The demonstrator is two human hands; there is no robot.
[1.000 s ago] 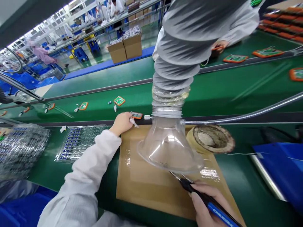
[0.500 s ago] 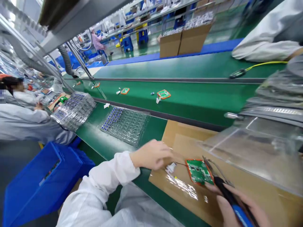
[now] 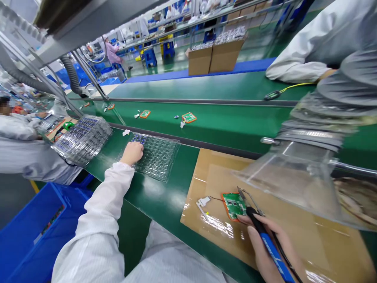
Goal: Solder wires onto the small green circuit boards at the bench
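My right hand is closed around a soldering iron with a blue and black handle. The iron's tip is at the upper right edge of a green circuit board with an orange rim, and a fingertip touches the board's lower edge. A dark wire joins the board to a small white connector piece lying to its left. Over at the clear plastic tray, my left hand has its fingers bent down among small blue parts. Whatever those fingertips pinch is hidden.
Brown board lies under the work. A clear fume hood hangs at right. Stacked trays stand left, above a blue bin. More boards lie on the green belt. A co-worker's sleeve rests opposite.
My left hand has moved left from beside the white connector piece to the tray of blue parts. My right hand still holds the soldering iron at the board. The view has shifted slightly.
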